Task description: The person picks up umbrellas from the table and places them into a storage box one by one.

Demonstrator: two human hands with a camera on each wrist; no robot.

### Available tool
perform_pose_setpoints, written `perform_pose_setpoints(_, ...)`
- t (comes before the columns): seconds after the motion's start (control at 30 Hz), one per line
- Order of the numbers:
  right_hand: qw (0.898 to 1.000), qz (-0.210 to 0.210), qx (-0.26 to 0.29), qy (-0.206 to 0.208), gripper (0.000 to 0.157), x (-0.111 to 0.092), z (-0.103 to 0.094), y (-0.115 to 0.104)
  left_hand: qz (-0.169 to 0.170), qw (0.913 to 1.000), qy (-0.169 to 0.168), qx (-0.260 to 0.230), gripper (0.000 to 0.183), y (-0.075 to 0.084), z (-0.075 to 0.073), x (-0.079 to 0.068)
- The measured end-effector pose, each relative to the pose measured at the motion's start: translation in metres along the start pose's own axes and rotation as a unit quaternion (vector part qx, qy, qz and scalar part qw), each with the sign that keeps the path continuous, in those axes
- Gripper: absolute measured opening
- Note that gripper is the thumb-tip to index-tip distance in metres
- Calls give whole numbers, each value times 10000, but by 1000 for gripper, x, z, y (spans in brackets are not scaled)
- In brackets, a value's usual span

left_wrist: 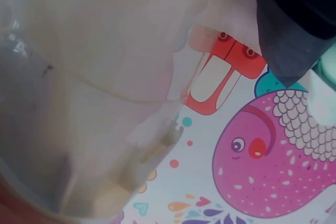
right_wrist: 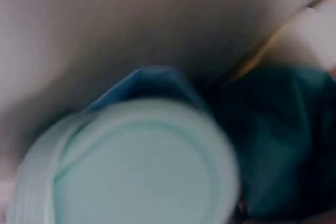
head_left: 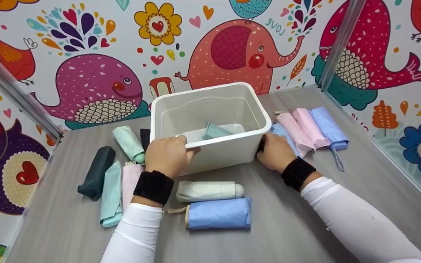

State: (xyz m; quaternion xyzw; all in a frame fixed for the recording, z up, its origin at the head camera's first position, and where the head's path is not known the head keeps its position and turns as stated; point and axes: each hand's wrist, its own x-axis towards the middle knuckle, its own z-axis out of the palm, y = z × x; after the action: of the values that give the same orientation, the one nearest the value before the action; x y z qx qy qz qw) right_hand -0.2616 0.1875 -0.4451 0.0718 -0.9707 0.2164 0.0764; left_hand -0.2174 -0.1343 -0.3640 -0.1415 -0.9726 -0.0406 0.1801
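My left hand (head_left: 168,155) grips the near left corner of a white plastic bin (head_left: 217,153), thumb over the rim. Inside the bin lies a mint folded umbrella (head_left: 216,131). In the left wrist view, the bin's pale wall (left_wrist: 121,66) fills the left half. My right hand (head_left: 277,151) has curled fingers low against the bin's right side, beside a light blue umbrella (head_left: 285,135); what they hold I cannot tell. Close in the blurred right wrist view are a round mint end (right_wrist: 147,171) and dark green fabric (right_wrist: 273,135).
Left of the bin lie a dark green umbrella (head_left: 99,171), mint umbrellas (head_left: 112,193) and a pink one (head_left: 131,179). In front are a cream umbrella (head_left: 207,191) and a blue one (head_left: 219,214). Pink umbrellas (head_left: 302,128) lie right, next to another blue one (head_left: 327,126). Patterned walls (head_left: 115,69) stand behind.
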Motion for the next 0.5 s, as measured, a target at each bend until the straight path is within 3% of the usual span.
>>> perform_pose_setpoints(0.23,9942,601,890,98,53,2,-31,2,50,10000,58,15,54,0,0,0)
perform_pose_setpoints(0.5,9822,962,1515,552,60,6,-80,-4,133,9998,140,93,54,0,-1,-1)
